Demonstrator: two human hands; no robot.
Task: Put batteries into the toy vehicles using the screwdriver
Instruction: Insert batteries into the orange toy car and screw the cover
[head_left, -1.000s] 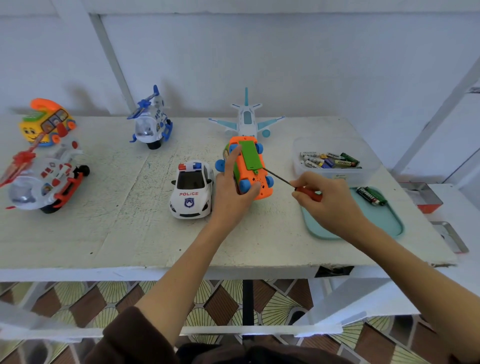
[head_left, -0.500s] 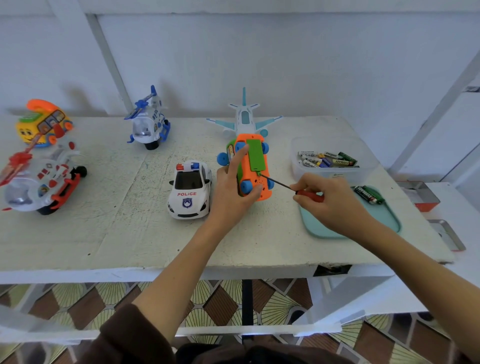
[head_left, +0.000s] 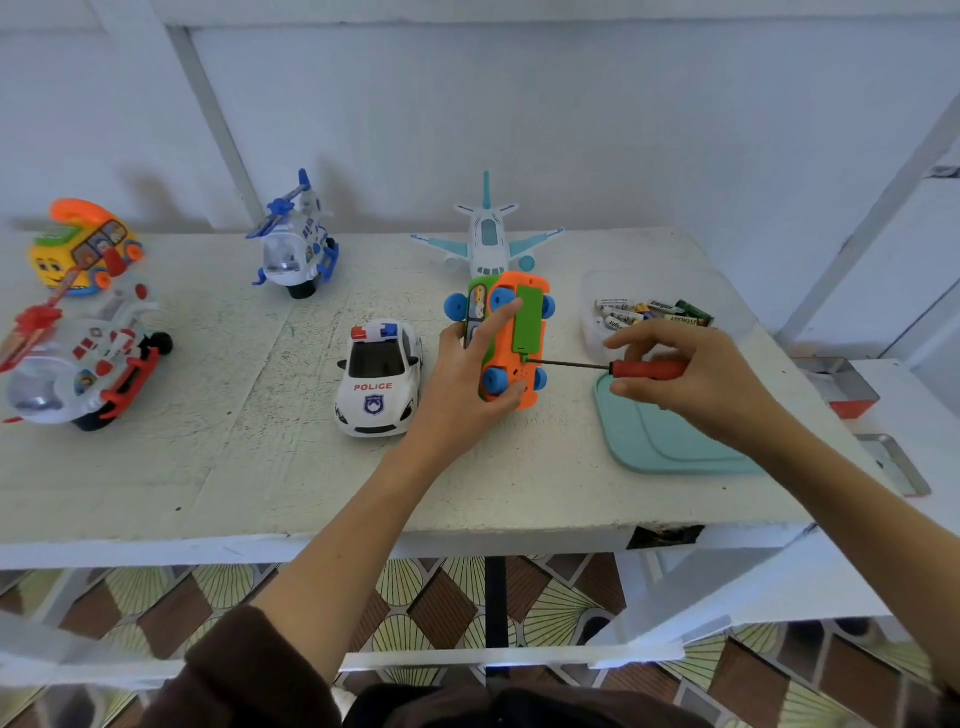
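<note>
Now the left hand (head_left: 462, 374) holds the orange toy car (head_left: 511, 338) tipped up on the desk (head_left: 234, 467), and the right hand (head_left: 696, 374) fingers pinch the red screwdriver (head_left: 647, 369), its tip at the green lid (head_left: 529, 325)

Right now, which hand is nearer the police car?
Left. The left hand grips the orange toy vehicle right beside the police car; the right hand holds the screwdriver farther off.
</note>
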